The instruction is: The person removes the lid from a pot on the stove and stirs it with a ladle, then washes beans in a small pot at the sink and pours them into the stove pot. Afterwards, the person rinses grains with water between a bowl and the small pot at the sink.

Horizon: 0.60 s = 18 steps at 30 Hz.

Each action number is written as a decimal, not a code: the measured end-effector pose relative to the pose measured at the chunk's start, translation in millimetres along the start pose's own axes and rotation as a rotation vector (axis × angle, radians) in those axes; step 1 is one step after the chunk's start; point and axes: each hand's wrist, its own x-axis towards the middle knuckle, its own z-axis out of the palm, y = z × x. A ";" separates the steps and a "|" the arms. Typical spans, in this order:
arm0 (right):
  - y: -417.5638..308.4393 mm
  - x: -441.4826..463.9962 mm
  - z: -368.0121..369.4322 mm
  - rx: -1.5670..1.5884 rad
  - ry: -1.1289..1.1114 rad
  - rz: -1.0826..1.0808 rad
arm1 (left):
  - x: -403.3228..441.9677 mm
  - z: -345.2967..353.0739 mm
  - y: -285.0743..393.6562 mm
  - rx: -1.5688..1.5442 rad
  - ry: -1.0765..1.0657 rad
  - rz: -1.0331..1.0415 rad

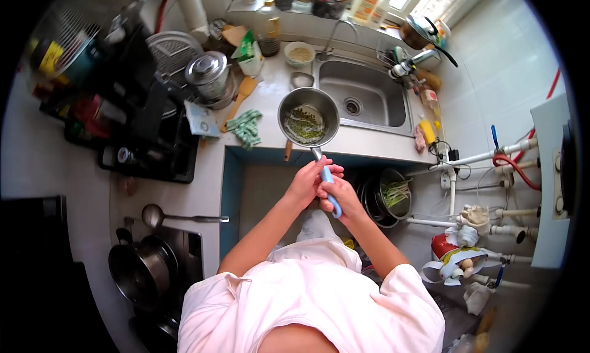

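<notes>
A steel saucepan (286, 116) with small green bits, perhaps beans, in its bottom is held out in front of me, close to the sink's left front corner. My right hand (344, 197) is wrapped round its light blue handle (334, 204). Nearer the pan, my left hand (309, 180) cradles the same handle from below, fingers curled up on its far side. Beneath the pan's left edge, a wooden handle (288, 150) sticks out over the counter edge; what it belongs to is hidden. A metal ladle bowl or scoop (301, 79) lies just behind the pan.
The steel sink (393, 116) is at right, with its faucet (332, 36) behind. A bowl of grain (299, 54), a green checked cloth (246, 129) and a wooden spatula (243, 98) lie on the counter. Pots (399, 199) stand low at right; pipes (479, 162) run along the wall.
</notes>
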 end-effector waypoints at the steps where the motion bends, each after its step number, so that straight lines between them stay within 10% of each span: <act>1: -1.6 0.7 -7.7 -0.014 0.001 -0.030 | 12.1 1.6 -3.4 0.078 0.014 -0.032; 8: -80.4 -3.0 -108.9 -0.522 -0.131 0.082 | 84.1 32.6 -29.3 0.136 0.094 -0.036; 18: -209.9 200.4 -240.3 -1.635 -0.012 -0.925 | 204.8 55.0 -71.1 0.207 0.254 -0.010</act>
